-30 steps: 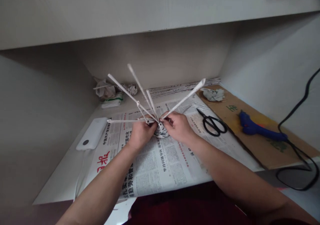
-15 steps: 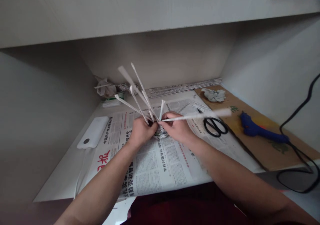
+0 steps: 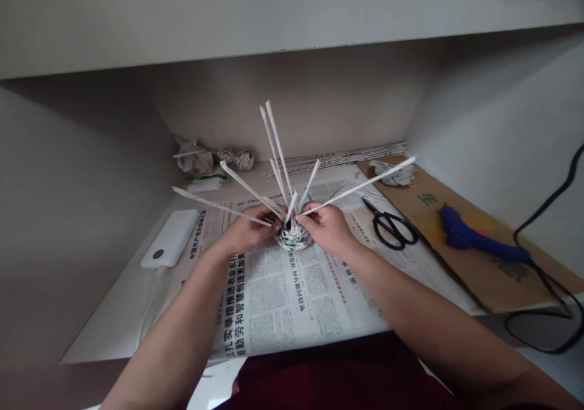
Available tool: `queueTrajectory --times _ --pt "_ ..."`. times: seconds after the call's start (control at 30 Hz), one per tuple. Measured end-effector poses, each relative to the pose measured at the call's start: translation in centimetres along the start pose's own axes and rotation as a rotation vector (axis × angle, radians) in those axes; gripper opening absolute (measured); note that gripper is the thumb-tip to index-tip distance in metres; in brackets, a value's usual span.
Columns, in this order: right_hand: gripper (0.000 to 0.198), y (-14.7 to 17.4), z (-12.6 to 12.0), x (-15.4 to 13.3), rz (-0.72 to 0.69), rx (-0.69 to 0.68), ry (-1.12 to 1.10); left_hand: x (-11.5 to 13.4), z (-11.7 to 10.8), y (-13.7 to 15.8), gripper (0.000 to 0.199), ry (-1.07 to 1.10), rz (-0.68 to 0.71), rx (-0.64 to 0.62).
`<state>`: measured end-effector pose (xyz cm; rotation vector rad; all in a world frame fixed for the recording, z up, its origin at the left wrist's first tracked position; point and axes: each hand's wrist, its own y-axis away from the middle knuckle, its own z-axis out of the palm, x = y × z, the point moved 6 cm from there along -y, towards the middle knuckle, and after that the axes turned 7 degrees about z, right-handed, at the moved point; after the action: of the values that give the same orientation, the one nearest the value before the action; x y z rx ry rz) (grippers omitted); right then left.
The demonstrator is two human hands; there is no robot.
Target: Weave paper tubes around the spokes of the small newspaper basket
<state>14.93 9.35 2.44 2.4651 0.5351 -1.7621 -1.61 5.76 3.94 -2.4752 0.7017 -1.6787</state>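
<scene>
A small round piece woven from rolled newspaper [image 3: 295, 239] sits low over the newspaper sheet, between my hands. Several white paper sticks fan up and outward from its top; one long paper stick [image 3: 365, 185] slants to the right. My left hand [image 3: 250, 227] is closed at the left side of the woven piece, its fingers among the stick bases. With thumb and forefinger my right hand [image 3: 326, 224] pinches at the right rim, by the base of the long right stick. Part of the rim is hidden behind my fingers.
Black scissors [image 3: 393, 227] lie right of my hands. A blue glue gun [image 3: 479, 236] with a black cord rests on cardboard [image 3: 456, 258], near crumpled paper [image 3: 395, 174]. A white power bank [image 3: 170, 239] lies left. Rolled paper sticks [image 3: 337, 159] line the back wall.
The sticks have swung and spread: several now lean further right or stand more upright, and one points left. My left hand has shifted left, uncovering more of the woven piece.
</scene>
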Motion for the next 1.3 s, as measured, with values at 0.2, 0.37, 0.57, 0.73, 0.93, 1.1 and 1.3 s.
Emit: queueTrajectory --times 0.2,0.37,0.57,0.73,0.93,1.1,1.3 --pt "0.011 0.3 0.0 -0.4 -0.041 -0.037 -0.013 -0.1 0.4 -0.5 0.018 0.033 -0.023 0.130" --pt "0.009 0.4 0.0 -0.6 -0.041 -0.036 -0.018 -0.6 0.3 -0.3 0.019 -0.007 -0.030 0.200" --pt "0.010 0.3 0.0 -0.6 -0.020 -0.034 -0.045 -1.0 0.3 -0.2 0.016 -0.039 -0.040 0.181" --pt "0.014 0.6 -0.2 -1.5 -0.150 -0.043 0.070 -1.2 0.6 -0.2 0.020 0.041 -0.056 0.151" --pt "0.010 0.8 0.4 -1.0 -0.072 -0.131 -0.029 -1.4 0.8 0.0 0.018 0.104 -0.172 0.122" --pt "0.010 0.8 0.4 -1.2 -0.090 -0.114 0.036 -1.1 0.6 0.1 0.018 -0.005 -0.130 0.070" --pt "0.015 1.1 0.3 -2.0 -0.193 -0.086 0.066 0.6 0.6 0.0 0.018 -0.210 -0.027 0.071"
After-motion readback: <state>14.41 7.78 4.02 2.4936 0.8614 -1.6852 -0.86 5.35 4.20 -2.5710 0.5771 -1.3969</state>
